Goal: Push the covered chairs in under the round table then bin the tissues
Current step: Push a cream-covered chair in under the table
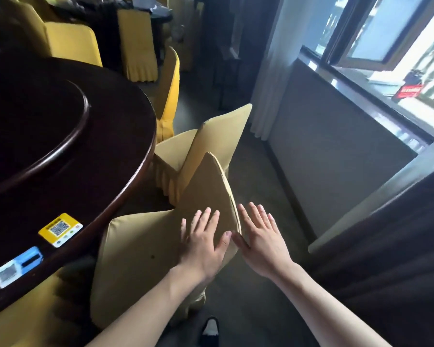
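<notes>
A dark round wooden table (pixel 125 151) with a raised inner ring fills the left. Right below me stands a chair in a yellow cover (pixel 140 251), its seat partly under the table edge. My left hand (pixel 203 241) lies flat with spread fingers on the front of its backrest near the top edge. My right hand (pixel 261 239) is open on the back side of the same backrest edge. A second covered chair (pixel 211 144) stands just beyond it, and a third (pixel 169 96) farther along the table. No tissues are visible.
Two sticker labels with QR codes (pixel 60 230) sit on the table rim. More yellow-covered chairs (pixel 73 43) stand at the back. A low wall under a window (pixel 336 151) runs on the right, with a dark curtain (pixel 398 259) near me. My shoe (pixel 211 329) is on the carpet.
</notes>
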